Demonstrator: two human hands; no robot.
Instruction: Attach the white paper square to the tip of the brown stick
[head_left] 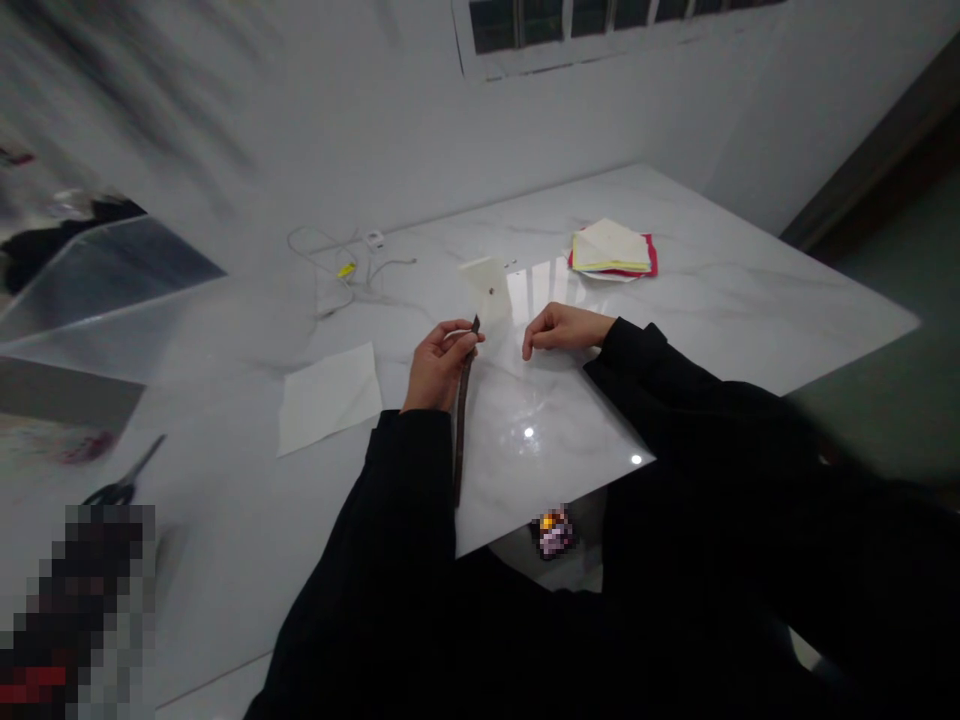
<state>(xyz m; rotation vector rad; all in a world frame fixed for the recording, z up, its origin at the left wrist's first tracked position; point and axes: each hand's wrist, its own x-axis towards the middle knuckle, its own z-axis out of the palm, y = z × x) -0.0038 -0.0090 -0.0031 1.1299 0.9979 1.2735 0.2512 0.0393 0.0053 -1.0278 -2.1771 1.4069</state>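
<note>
Across the white marble surface [697, 300], a stack of cream, yellow and red paper sheets [611, 250] lies to the far right, and a flat cream paper sheet [330, 398] lies left of centre. A pale square card with a dark speck [484, 290] sits ahead of the hands. Left hand [439, 365]: grip clamped on a narrow dark-brown strap [465, 410], which runs tilted downward along the sleeve. Right hand [564, 330]: grip apart, empty, near the card.
</note>
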